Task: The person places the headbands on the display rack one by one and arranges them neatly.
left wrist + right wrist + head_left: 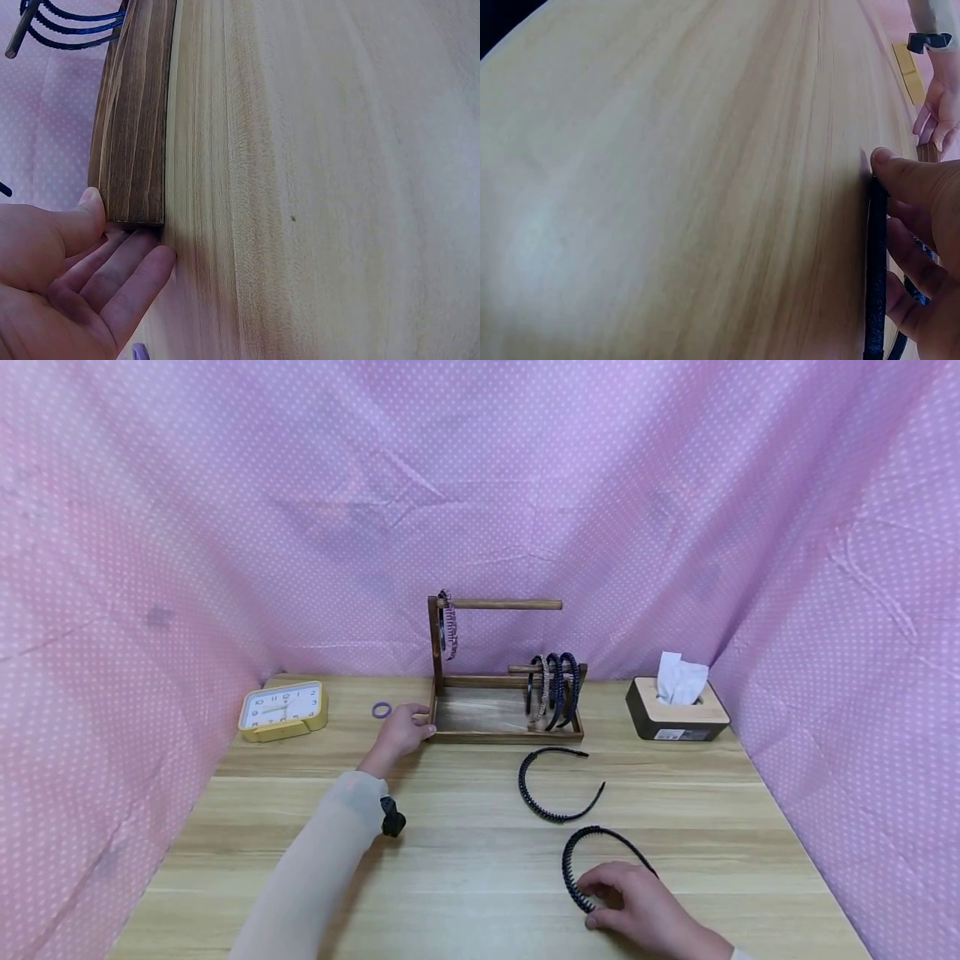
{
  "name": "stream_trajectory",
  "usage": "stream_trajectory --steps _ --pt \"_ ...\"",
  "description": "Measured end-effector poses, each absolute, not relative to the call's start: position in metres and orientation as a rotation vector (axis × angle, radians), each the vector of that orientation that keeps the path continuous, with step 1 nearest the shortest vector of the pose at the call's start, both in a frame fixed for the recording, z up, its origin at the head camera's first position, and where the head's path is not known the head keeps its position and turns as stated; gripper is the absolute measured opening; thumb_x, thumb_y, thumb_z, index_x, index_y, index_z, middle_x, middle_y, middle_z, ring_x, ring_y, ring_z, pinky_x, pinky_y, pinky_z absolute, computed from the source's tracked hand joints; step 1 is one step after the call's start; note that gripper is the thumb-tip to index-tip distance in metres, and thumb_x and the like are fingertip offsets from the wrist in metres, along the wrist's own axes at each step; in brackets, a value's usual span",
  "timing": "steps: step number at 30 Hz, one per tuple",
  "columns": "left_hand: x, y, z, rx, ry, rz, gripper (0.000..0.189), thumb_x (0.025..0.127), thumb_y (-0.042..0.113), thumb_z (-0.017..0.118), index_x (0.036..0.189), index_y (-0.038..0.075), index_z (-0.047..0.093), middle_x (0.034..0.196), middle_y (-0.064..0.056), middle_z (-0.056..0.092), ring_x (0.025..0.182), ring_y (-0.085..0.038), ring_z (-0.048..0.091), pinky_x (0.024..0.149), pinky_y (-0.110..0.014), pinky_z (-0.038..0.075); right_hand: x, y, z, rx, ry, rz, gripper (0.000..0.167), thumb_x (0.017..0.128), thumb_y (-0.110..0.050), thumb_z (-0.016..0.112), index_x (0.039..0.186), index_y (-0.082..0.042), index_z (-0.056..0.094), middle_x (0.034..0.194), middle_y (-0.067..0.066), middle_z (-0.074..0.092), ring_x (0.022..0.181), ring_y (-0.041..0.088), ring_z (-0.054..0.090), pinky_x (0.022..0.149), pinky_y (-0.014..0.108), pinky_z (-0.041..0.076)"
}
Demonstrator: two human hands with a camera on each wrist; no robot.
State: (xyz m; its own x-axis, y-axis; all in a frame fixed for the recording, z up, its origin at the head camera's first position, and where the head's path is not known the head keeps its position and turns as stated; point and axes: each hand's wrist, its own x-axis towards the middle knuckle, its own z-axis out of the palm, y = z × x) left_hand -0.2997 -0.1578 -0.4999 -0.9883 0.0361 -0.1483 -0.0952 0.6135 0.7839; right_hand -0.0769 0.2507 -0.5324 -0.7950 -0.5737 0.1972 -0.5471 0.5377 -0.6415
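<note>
My left hand (407,731) grips the left end of a brown wooden rack (510,737); in the left wrist view the thumb lies along one side of its corner, with the fingers (139,289) at the end. Near the front right, my right hand (637,902) pinches a black toothed headband (567,864) by its near part, thumb and fingers on either side of the band (876,270). Another black headband (527,793) lies on the table between that hand and the rack, its open side facing right.
Several dark headbands (570,689) and a beige one hang on the rack's low bar. Hair bands (451,631) hang on its tall bar (510,604). A purple ring (382,703) and a yellow clock (283,710) lie left; a tissue box (677,720) stands right. Pink curtains surround the table.
</note>
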Motion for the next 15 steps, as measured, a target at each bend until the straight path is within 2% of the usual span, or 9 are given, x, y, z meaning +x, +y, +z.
stream_trajectory --steps 5,11,15 --pt "-0.3001 -0.157 -0.4997 -0.042 2.688 1.319 0.045 0.097 0.01 0.07 0.139 -0.003 0.059 0.125 -0.025 0.07 0.113 -0.035 0.07 0.092 -0.041 0.058 -0.0758 0.2491 -0.532 -0.991 2.735 -1.126 0.031 0.079 -0.024 0.089 0.107 -0.023 0.074 0.099 -0.015 0.071 0.089 -0.001 0.061 0.074 0.022 0.054" --pt "-0.3003 -0.1569 -0.4999 -0.061 2.653 1.359 0.046 0.097 0.009 0.07 0.141 -0.001 0.058 0.126 -0.024 0.07 0.11 -0.032 0.072 0.081 -0.033 0.06 -0.0749 0.2483 -0.534 -0.95 2.746 -1.126 0.028 0.079 -0.021 0.088 0.104 -0.022 0.075 0.091 -0.018 0.066 0.081 -0.003 0.057 0.066 0.02 0.051" --pt "-0.3 -0.1576 -0.4995 -0.059 2.665 1.339 0.046 0.097 0.011 0.07 0.14 -0.001 0.058 0.127 -0.024 0.07 0.11 -0.032 0.071 0.08 -0.032 0.059 -0.0749 0.2479 -0.5362 -1.0 2.759 -1.114 0.023 0.081 -0.016 0.086 0.101 -0.021 0.076 0.083 -0.019 0.061 0.075 -0.006 0.054 0.061 0.015 0.046"
